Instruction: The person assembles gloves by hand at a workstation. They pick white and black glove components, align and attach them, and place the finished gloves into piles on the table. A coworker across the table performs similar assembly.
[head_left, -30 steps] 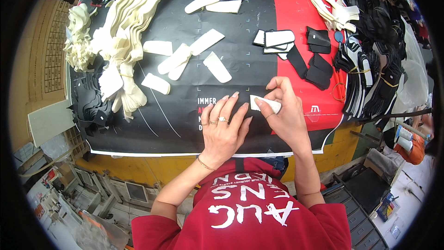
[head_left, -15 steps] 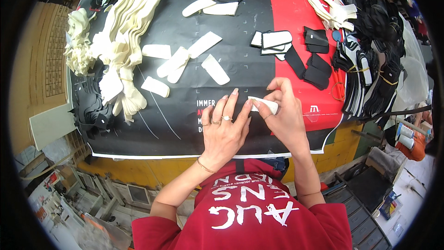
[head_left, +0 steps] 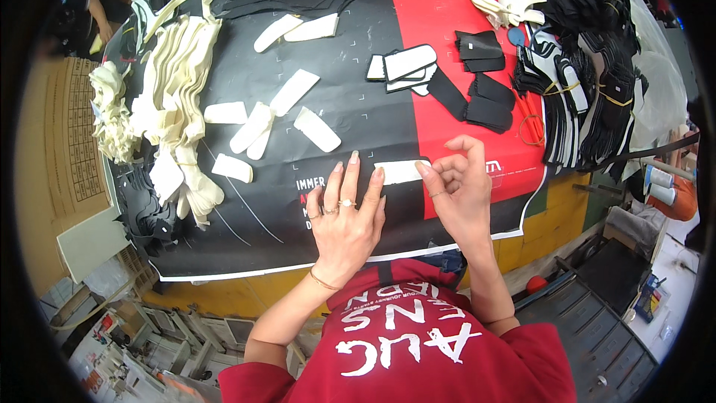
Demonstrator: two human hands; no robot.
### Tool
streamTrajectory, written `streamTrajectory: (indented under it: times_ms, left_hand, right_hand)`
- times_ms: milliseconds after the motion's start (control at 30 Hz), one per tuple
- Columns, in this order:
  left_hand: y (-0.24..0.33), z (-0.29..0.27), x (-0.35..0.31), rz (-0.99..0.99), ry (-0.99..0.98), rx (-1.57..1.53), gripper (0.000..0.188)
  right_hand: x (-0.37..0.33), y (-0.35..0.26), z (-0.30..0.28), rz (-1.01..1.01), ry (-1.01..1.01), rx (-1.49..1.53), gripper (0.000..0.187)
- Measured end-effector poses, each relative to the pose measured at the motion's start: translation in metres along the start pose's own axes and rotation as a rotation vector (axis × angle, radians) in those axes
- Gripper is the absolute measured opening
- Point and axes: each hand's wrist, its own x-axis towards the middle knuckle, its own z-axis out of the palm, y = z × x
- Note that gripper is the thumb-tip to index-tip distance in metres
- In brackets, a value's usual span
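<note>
A small white fabric strip (head_left: 397,172) lies stretched between my hands near the table's front edge. My right hand (head_left: 464,192) pinches its right end between thumb and fingers. My left hand (head_left: 345,222) rests palm down with its fingers spread, the index fingertip at the strip's left end. Beyond my left hand lie several loose white fabric pieces, among them a slanted one (head_left: 318,129) and two crossed ones (head_left: 250,132). A small stack of white and black pieces (head_left: 410,63) lies farther off, beside several black fabric pieces (head_left: 490,102).
Cream fabric strips (head_left: 179,78) are heaped at the left, above a dark pile (head_left: 149,205). Bundled black and white strips (head_left: 559,97) crowd the right, near red-handled scissors (head_left: 528,116). A cardboard box (head_left: 63,142) stands left. Another person's hand (head_left: 101,22) shows at upper left.
The white strip, tilted up and bunched at my right fingers before, now lies flatter and longer between my hands. The whole view has shifted, with the table's things sitting farther left.
</note>
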Motion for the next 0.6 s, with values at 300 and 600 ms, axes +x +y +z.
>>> streamTrajectory:
  times_ms: [300, 600]
  left_hand:
    - [-0.0040, -0.0014, 0.0012, 0.041, -0.019, 0.042, 0.053]
    - [-0.0043, -0.0022, 0.0013, 0.036, -0.019, 0.034, 0.051]
  right_hand:
    - [0.0052, -0.0012, 0.0024, 0.032, 0.015, -0.052, 0.033]
    - [0.0032, 0.0011, 0.0046, -0.011, 0.042, -0.093, 0.032]
